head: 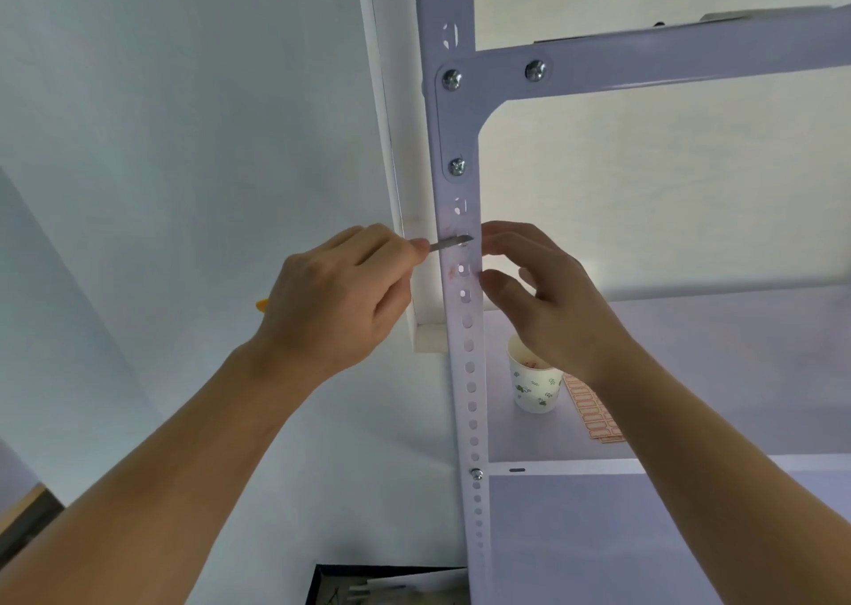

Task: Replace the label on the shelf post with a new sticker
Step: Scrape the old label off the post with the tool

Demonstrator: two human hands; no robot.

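**Scraping at the label's remains on the shelf post**

We are clenching the left grip (336,300) around a knife, pinching it between thumb and fingertips just behind its thin metal blade (450,242). The yellow tail of the handle (261,304) is poking out behind the hand. The blade is lying nearly level across the face of the shelf post (469,374), with its tip touching the metal close to the right edge.

We are keeping the right grip (552,309) released and grasping nothing. Its fingers are loosely bent, and the thumb and forefinger tips are resting against the right edge of the post, level with the blade and just below it.

The label (453,272) is showing only as faint reddish scraps and smears on the post, just under the blade and beside the round holes.

Further out, a paper cup (536,388) with a green leaf print is standing upright on the shelf (690,374), under our right wrist. A sticker sheet (596,413) of red-bordered labels is lying flat just to the right of the cup. Above our hands, a crossbeam (690,52) is meeting the post, fixed there with screws.
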